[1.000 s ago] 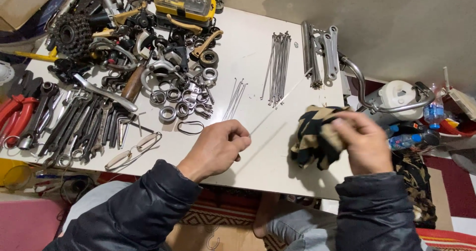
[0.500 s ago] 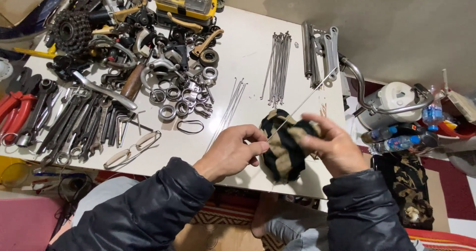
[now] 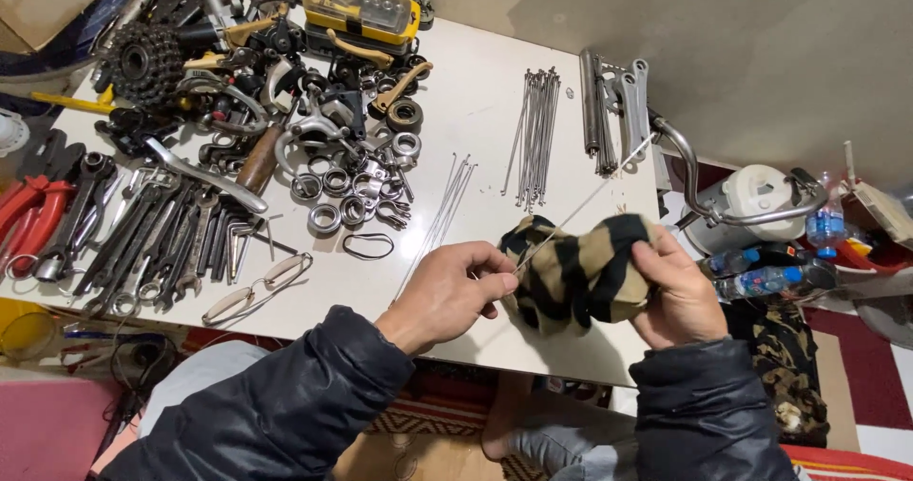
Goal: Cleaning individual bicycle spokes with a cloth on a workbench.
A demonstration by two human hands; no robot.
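Cloth (image 3: 575,274), striped tan and black, hides the middle of the thin spoke (image 3: 594,194) we pinch in our left hand (image 3: 447,294), while our right hand (image 3: 677,293) clamps the cloth, now lower over the table (image 3: 495,82) edge than before.
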